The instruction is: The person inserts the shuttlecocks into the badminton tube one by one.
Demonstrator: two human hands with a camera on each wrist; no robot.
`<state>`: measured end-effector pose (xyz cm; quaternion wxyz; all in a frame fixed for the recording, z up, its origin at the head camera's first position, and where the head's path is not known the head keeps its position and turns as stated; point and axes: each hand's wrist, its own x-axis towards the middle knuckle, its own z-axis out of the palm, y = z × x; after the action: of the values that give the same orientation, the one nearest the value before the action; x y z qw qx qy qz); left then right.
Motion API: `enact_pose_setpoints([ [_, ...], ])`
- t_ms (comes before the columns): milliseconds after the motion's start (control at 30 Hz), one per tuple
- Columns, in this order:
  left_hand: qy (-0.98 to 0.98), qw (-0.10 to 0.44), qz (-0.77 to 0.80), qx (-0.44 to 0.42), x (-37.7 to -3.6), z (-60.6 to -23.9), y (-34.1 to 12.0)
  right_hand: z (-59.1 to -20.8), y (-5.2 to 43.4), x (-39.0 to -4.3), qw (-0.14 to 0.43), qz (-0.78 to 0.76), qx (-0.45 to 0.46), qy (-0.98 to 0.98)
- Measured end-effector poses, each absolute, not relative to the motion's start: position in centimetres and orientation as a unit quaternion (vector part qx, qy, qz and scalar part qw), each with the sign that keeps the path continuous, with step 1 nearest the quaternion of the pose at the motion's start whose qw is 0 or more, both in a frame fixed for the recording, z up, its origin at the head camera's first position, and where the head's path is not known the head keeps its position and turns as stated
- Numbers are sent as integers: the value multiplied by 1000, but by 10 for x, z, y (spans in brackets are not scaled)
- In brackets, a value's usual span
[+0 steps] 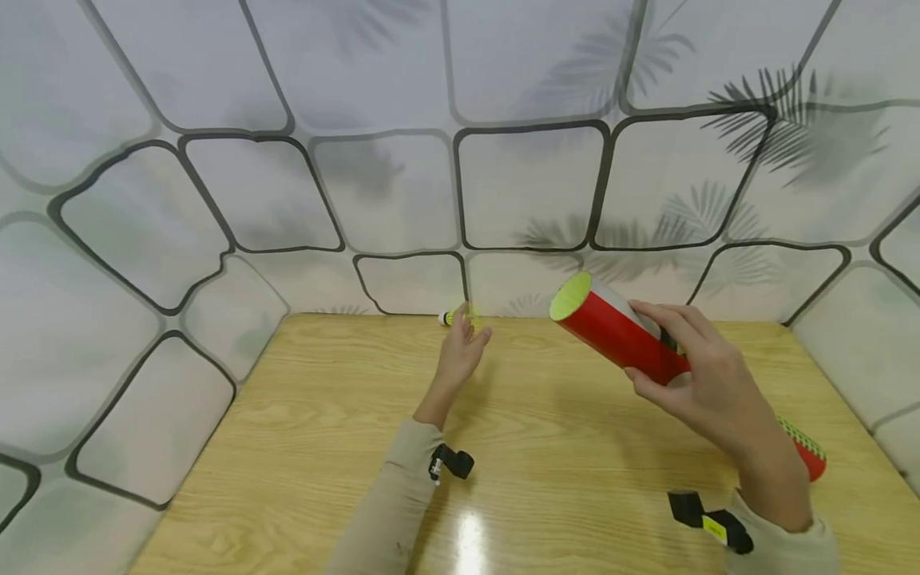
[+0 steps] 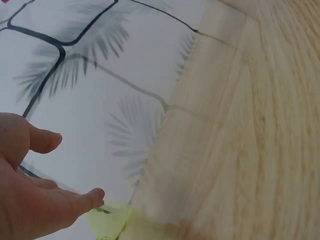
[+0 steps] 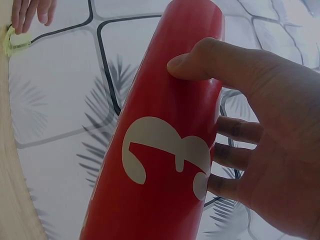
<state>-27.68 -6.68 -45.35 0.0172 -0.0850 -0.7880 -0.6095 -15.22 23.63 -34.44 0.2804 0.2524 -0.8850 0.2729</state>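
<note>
A red and white tube [image 1: 618, 335] with a yellow-green inside is tilted above the table, its open end facing up and left. My right hand [image 1: 719, 383] grips its side, thumb across the red wall in the right wrist view. At the table's back edge, against the wall, lies a yellow shuttlecock [image 1: 447, 318] with a white base. My left hand [image 1: 460, 355] reaches to it with loosely extended fingers. In the left wrist view, the fingertips lie by the shuttlecock's yellow skirt [image 2: 111, 221]; whether they touch it I cannot tell.
Beyond the right wrist shows a red, green-dotted cylinder end [image 1: 805, 447], roughly in line with the tube; whether it belongs to it I cannot tell. A patterned wall [image 1: 532, 184] borders the wooden table [image 1: 287, 447] at the back and sides.
</note>
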Motion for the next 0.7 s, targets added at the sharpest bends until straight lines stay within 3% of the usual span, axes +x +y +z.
enact_pose_setpoints([
  [333, -772, 21, -636, 1, -288, -473, -98, -345, 237, -153, 278, 266, 249, -889],
  [700, -773, 107, -621, 75, -294, -472, -117, -346, 235, -153, 273, 264, 243, -892],
])
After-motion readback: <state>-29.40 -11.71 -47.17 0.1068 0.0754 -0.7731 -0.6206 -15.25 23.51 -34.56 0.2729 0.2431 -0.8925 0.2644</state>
